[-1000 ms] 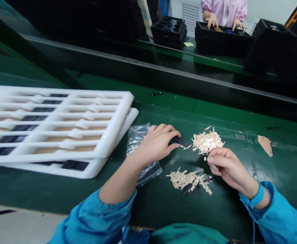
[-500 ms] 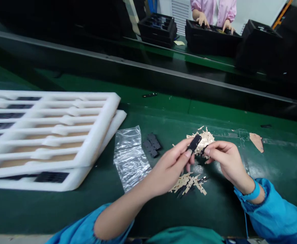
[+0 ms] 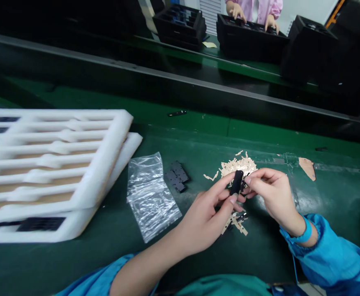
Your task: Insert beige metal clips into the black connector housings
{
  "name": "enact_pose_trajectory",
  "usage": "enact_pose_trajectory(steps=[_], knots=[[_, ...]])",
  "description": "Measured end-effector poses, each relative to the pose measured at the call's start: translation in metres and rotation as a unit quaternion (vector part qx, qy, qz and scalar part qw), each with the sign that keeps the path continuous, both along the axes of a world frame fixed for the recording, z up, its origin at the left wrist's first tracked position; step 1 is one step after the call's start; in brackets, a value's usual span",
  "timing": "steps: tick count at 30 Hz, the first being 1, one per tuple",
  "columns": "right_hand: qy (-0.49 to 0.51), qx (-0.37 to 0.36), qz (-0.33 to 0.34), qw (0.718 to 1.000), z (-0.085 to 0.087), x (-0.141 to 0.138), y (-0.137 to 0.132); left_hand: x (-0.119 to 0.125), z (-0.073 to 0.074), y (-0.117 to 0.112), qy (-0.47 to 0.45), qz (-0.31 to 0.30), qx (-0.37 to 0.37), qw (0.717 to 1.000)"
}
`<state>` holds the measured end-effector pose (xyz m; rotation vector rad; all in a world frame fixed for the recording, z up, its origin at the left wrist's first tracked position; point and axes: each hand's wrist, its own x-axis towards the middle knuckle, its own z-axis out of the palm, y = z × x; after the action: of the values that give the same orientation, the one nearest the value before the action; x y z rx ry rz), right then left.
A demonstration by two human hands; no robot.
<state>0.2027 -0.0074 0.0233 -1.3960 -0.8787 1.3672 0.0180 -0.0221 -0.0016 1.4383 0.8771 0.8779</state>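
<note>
My left hand (image 3: 212, 209) is closed on a flat, narrow black plastic piece (image 3: 236, 183), held near upright between thumb and fingers. Close to its right edge, my right hand (image 3: 269, 187) pinches a small dark part (image 3: 244, 181), too small to name. A heap of thin cream-coloured strips (image 3: 234, 164) lies on the bench just behind the hands. Below them is a smaller pile of cream and black strips (image 3: 238, 224), partly covered by my left hand. Several black plastic pieces (image 3: 178, 176) are grouped left of the heap.
A clear plastic bag (image 3: 151, 193) lies on the green bench (image 3: 112, 263). Stacked white foam trays (image 3: 102, 164) fill the left side. A black strip (image 3: 177, 113) and a brown scrap (image 3: 307, 168) lie farther back. Across a dark divider, a person in pink works at a black box (image 3: 250, 39).
The black piece in my left hand has turned more upright, and my right hand has come right up to its edge. The view has shifted slightly to the right.
</note>
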Motion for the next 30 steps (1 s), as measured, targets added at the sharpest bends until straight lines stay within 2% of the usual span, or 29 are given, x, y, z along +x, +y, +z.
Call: enact_pose_trajectory(steps=[14,30], knots=[[-0.02,0.012,-0.001,1.0,-0.0028,-0.0016,-0.0002,0.0005,-0.0033,-0.0002,0.019,-0.003,0.052,0.998],[0.009,-0.002,0.006,1.0,-0.001,-0.0029,0.0005,0.0007,0.0015,-0.001,-0.003,0.004,0.009,1.0]])
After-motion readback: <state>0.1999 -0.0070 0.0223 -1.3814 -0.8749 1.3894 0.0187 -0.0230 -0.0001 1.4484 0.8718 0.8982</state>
